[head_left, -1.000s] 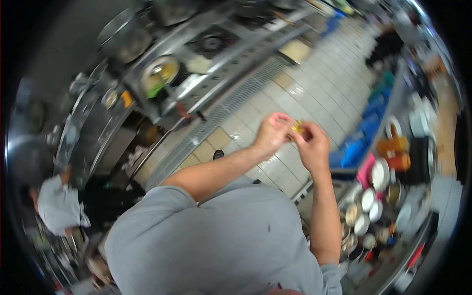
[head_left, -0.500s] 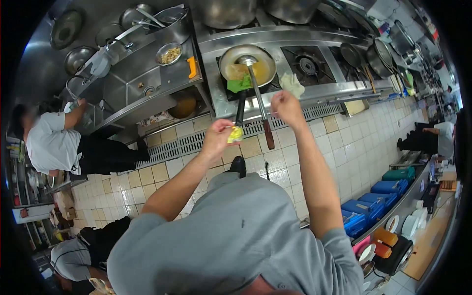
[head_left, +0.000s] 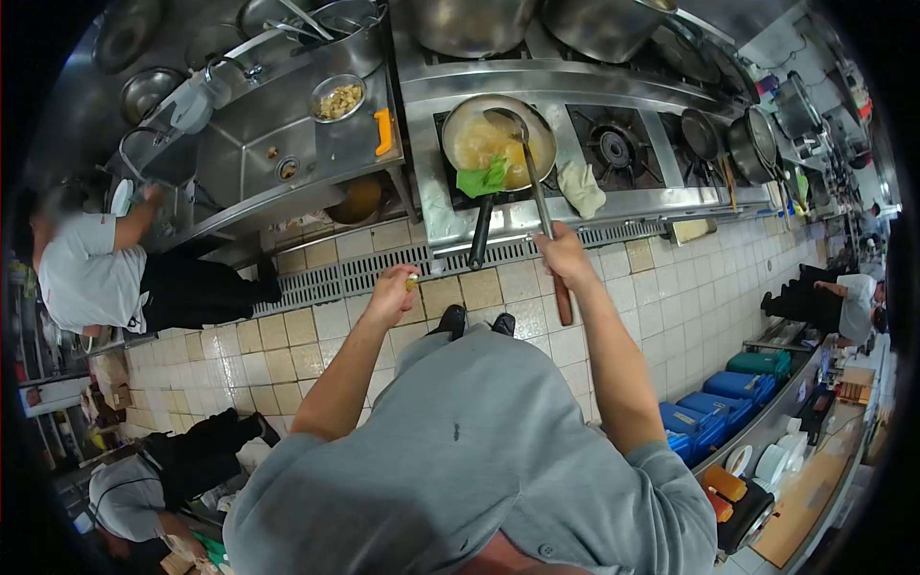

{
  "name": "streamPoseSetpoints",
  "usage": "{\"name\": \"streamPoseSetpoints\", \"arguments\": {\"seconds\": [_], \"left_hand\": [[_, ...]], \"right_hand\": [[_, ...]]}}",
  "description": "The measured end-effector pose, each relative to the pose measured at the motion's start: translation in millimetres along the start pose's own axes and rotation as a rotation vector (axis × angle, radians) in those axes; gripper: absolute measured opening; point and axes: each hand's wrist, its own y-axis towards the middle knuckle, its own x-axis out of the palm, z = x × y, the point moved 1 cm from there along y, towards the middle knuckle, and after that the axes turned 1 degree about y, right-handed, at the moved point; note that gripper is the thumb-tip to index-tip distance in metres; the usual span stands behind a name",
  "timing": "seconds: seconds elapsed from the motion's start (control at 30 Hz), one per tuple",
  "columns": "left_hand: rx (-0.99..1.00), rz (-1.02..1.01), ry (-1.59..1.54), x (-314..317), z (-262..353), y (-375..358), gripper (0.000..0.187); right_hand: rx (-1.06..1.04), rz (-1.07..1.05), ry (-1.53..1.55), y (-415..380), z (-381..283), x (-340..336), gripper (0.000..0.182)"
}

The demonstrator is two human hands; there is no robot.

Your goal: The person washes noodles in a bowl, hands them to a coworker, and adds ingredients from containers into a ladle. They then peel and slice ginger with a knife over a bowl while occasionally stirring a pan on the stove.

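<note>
A frying pan (head_left: 448, 134) with yellowish, bubbling liquid sits on the left burner, its black handle pointing toward me. Closed around the shaft of a ladle (head_left: 539, 196) is my right hand (head_left: 567, 257), just above the wooden grip; the ladle's bowl rests in the liquid. A bright green, leaf-like piece (head_left: 481, 179) lies over the pan's near rim, by the handle. My left hand (head_left: 390, 297) is closed over the floor, left of the pan handle, with a bit of a small yellow packet (head_left: 412, 284) showing at its fingers.
A pale crumpled cloth (head_left: 581, 190) lies on the stove's front edge, right of the pan. Left are a steel sink (head_left: 254, 158), a bowl of chopped pieces (head_left: 338, 99) and an orange-handled tool (head_left: 383, 131). A person (head_left: 96, 273) works at the sink; others stand farther off.
My right hand has come down onto the ladle and grips it; the ladle's bowl has shifted in the pan. My left hand has drawn back leftward, and less of the yellow packet shows.
</note>
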Motion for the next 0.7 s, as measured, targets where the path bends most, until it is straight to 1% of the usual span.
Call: {"name": "streamPoseSetpoints", "arguments": {"seconds": [0.03, 0.1, 0.13, 0.17, 0.2, 0.23, 0.3, 0.33, 0.37, 0.43, 0.47, 0.5, 0.53, 0.57, 0.63, 0.7], "left_hand": [[-0.002, -0.003, 0.002, -4.4, -1.2, 2.3, 0.018], [-0.167, 0.256, 0.085, -11.5, -4.8, 6.4, 0.028], [-0.161, 0.313, 0.145, -26.7, -17.4, 16.5, 0.041], [-0.162, 0.320, 0.141, -45.8, -32.7, 24.1, 0.041], [-0.127, 0.389, 0.261, -68.0, -49.0, 28.3, 0.043], [-0.092, 0.456, 0.384, -92.0, -67.2, 31.1, 0.045], [-0.153, 0.560, 0.590, -151.3, -110.0, 34.8, 0.049], [-0.210, 0.629, 0.733, -185.4, -136.5, 34.3, 0.051], [-0.269, 0.700, 0.872, -207.6, -156.0, 25.5, 0.052], [-0.301, 0.756, 1.047, -210.6, -155.3, -21.8, 0.058], [-0.313, 0.725, 1.158, -208.8, -153.0, -42.5, 0.051], [-0.326, 0.693, 1.268, -208.0, -153.7, -59.5, 0.045], [-0.326, 0.705, 1.268, -219.1, -164.0, -70.3, 0.045], [-0.423, 0.540, 1.384, -238.6, -182.6, -74.4, 0.033], [-0.524, 0.380, 1.481, -257.1, -218.8, -80.0, 0.024], [-0.700, 0.426, 1.333, -255.2, -248.1, -88.6, 0.023]], "right_hand": [[0.002, 0.004, 0.001, -12.7, -4.6, -14.6, 0.021], [-0.025, -0.082, -0.095, -43.7, -18.1, -40.6, 0.019], [-0.024, -0.085, -0.099, -56.4, -17.4, -46.0, 0.019], [0.031, -0.098, -0.123, -67.9, -14.3, -49.6, 0.020], [0.085, -0.111, -0.146, -73.1, -11.3, -51.6, 0.021], [0.086, -0.116, -0.145, -69.3, -1.6, -51.1, 0.021], [-0.112, -0.029, -0.419, -53.9, 27.4, -46.1, 0.027], [-0.210, 0.013, -0.459, -46.9, 32.1, -44.1, 0.030], [-0.223, 0.009, -0.457, -36.4, 37.2, -44.8, 0.030], [-0.296, 0.078, -0.530, -12.5, 50.3, -45.1, 0.028], [-0.341, 0.125, -0.575, 2.2, 59.9, -46.8, 0.025], [-0.348, 0.119, -0.567, 8.4, 58.0, -50.2, 0.025], [-0.356, 0.127, -0.569, 13.1, 54.9, -54.2, 0.025], [-0.366, 0.135, -0.573, 17.0, 50.8, -58.9, 0.025], [-0.383, 0.127, -0.581, 20.9, 39.2, -71.2, 0.025], [-0.393, 0.097, -0.553, 23.3, 24.2, -84.6, 0.026]]}}
